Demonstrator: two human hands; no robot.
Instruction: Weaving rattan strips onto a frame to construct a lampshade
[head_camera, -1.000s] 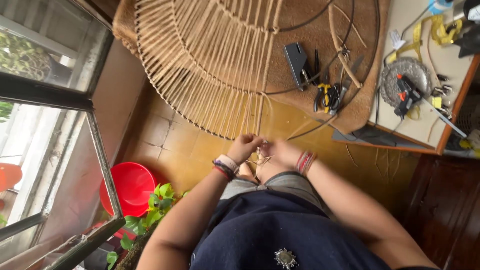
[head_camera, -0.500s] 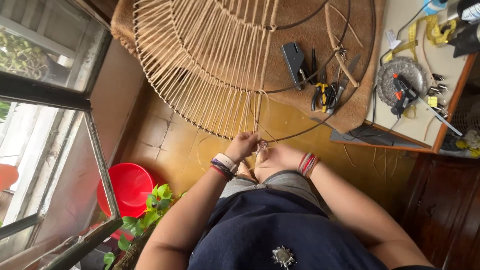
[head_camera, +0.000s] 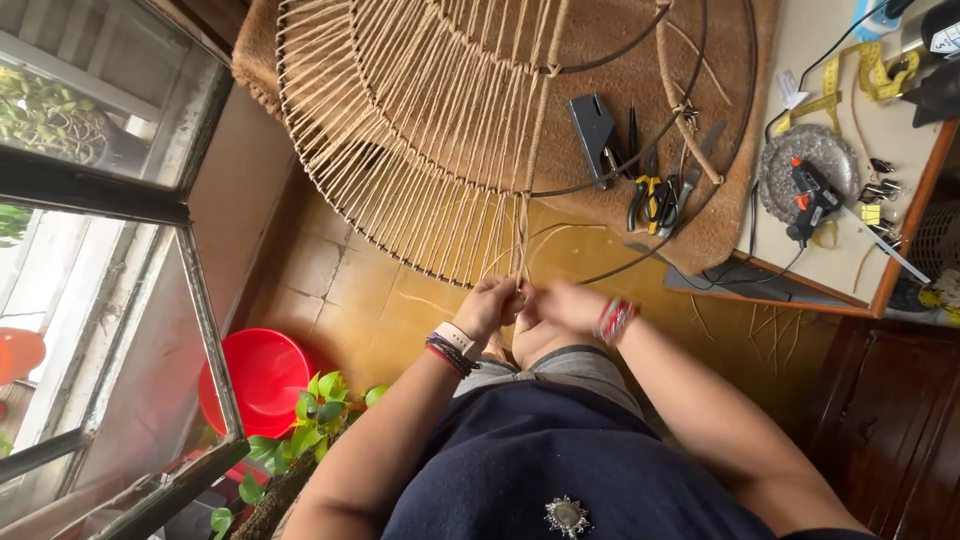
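Fingers of left hand (head_camera: 488, 305) and right hand (head_camera: 560, 305) pinched shut on tan cord (head_camera: 521, 240); round woven frame (head_camera: 420, 130).

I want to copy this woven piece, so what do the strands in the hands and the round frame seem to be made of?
The strands pinched by the left hand and right hand look like matte tan natural fibre or paper cord, thin and slightly twisted. The round frame looks like dark metal rod: thin, smooth, evenly curved where bare. Neither is certain.

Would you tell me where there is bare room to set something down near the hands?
The tiled floor between the woven frame and red basin is bare. The mat by the pliers and the side table are crowded.
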